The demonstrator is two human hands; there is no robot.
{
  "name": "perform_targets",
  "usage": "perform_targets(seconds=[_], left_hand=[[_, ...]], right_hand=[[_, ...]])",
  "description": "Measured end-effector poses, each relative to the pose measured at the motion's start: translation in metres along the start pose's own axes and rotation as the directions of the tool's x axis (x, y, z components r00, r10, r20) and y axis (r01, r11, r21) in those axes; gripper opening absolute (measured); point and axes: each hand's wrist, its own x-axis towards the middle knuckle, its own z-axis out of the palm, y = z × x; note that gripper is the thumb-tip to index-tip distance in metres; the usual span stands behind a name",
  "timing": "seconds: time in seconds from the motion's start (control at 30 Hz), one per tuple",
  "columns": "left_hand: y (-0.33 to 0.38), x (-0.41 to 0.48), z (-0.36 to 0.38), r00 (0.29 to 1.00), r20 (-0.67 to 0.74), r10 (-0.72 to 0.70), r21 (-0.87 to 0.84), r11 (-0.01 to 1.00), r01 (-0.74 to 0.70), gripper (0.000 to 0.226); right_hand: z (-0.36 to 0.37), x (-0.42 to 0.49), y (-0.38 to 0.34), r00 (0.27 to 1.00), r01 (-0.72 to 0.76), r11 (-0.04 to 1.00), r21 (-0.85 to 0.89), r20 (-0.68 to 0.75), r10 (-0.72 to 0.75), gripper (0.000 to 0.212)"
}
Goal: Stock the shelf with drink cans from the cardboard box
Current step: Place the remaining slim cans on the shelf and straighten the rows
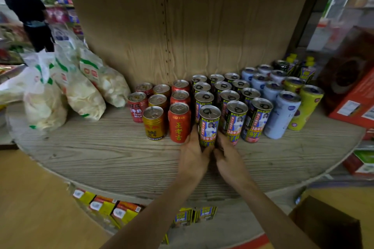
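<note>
On the wooden shelf (101, 157), with the cardboard box (327, 226) low at the right, the blue-label can (209, 125) stands fronting its matching row (204, 97), left hand (192, 153) and right hand (228, 157) each in a snug grip round its base, seemingly squaring it into line.

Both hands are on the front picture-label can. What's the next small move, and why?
Probably release it. The picture-label can stands upright on the shelf at the front of its column, between the red can and a matching can, so it looks placed. The left hand and right hand grip only its lower part.
</note>
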Motion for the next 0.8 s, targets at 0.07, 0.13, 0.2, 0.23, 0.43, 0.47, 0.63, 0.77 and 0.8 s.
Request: perform_targets(seconds=[0.07, 0.13, 0.2, 0.23, 0.43, 0.47, 0.63, 0.77, 0.8], left_hand=[[-0.0001, 0.0028, 0.0016, 1.000, 0.003, -0.002, -0.002, 1.000, 0.002, 0.082], [0.0008, 0.0051, 0.0028, 1.000, 0.005, -0.011, 0.000, 1.000, 0.011, 0.082], [0.0008, 0.0073, 0.0045, 1.000, 0.003, -0.012, 0.007, 1.000, 0.012, 0.081], [0.0013, 0.0080, 0.0049, 1.000, 0.003, -0.013, 0.008, 1.000, 0.013, 0.082], [0.0049, 0.0086, 0.0054, 0.999, 0.002, -0.041, -0.009, 0.999, 0.041, 0.081], [0.0048, 0.0091, 0.0057, 0.999, 0.004, -0.041, -0.010, 0.999, 0.042, 0.080], [0.0054, 0.0108, 0.0055, 0.999, 0.003, -0.054, -0.007, 0.999, 0.054, 0.079], [0.0063, 0.0087, 0.0028, 0.998, 0.013, -0.055, 0.005, 0.998, 0.055, 0.080], [0.0058, 0.0078, 0.0025, 0.999, 0.019, -0.051, 0.012, 0.999, 0.051, 0.080]], right_hand=[[-0.0004, 0.0020, -0.0002, 1.000, 0.002, 1.000, -0.005, 0.012, -0.002, 0.070], [-0.0005, 0.0034, -0.0007, 1.000, 0.004, 1.000, -0.013, 0.025, -0.004, 0.072], [-0.0007, 0.0049, -0.0015, 1.000, 0.006, 1.000, -0.022, 0.031, -0.006, 0.073], [-0.0009, 0.0056, -0.0017, 1.000, 0.006, 1.000, -0.023, 0.030, -0.005, 0.074], [-0.0015, 0.0072, -0.0032, 0.999, -0.004, 1.000, -0.013, 0.040, 0.004, 0.074], [-0.0009, 0.0075, -0.0023, 0.999, -0.005, 1.000, -0.014, 0.041, 0.005, 0.074], [-0.0013, 0.0080, -0.0041, 0.999, -0.006, 0.999, -0.034, 0.043, 0.007, 0.073], [-0.0017, 0.0054, -0.0098, 0.999, 0.008, 0.999, -0.041, 0.032, -0.007, 0.073], [-0.0017, 0.0048, -0.0100, 0.999, 0.015, 0.999, -0.044, 0.029, -0.014, 0.072]])
